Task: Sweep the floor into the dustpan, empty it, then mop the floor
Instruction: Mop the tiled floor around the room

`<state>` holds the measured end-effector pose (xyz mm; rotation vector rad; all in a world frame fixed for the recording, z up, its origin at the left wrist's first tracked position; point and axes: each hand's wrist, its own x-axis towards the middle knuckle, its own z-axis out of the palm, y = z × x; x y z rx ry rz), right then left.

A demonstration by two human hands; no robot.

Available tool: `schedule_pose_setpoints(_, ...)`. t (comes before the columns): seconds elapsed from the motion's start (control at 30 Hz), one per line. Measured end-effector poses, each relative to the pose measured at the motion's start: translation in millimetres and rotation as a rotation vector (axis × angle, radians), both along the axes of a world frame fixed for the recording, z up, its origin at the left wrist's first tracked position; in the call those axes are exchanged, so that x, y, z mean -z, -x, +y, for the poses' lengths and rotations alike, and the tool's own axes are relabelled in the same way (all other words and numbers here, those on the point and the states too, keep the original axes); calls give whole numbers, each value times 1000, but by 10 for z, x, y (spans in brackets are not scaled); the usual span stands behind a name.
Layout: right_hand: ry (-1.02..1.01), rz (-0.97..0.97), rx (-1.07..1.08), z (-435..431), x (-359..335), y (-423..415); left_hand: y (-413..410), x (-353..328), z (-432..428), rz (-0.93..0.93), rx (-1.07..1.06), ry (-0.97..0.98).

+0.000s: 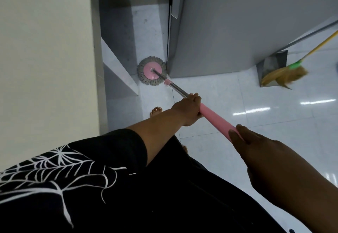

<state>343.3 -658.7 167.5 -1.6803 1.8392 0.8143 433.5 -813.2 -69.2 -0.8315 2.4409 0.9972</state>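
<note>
Mopping stage, by the look of it: the broom point(285, 76) and dustpan point(272, 64) are parked far right beside the fridge point(219, 22), so sweeping and emptying seem done and only mopping is left. The mop point(215, 117) runs from near right to far left, the mop head point(151, 70) flat on the floor point(237, 95) at the fridge's left corner. The left hand point(189, 105) reaches out, fingers wrapped round the shaft where steel meets pink grip. The right hand point(259, 146) sits nearer, fingers closed round the grip's near end.
</note>
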Motion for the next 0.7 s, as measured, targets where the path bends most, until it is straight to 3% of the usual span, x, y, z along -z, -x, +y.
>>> schedule_pose_setpoints(0.07, 100, -7, -9, -108, -18, -72, -34, 21, -58, 32, -5, 7)
schedule_pose_setpoints(0.13, 1, -17, 6, -255, -49, -171, -70, 48, -156, 42, -5, 20)
schedule_pose_setpoints(0.33, 184, -88, -43, -698, -5, -201, -55, 116, -655, 77, -45, 62)
schedule_pose_setpoints(0.7, 220, -56, 22, -1890, 209, -179, 87, 226, -1884, 167, -105, 58)
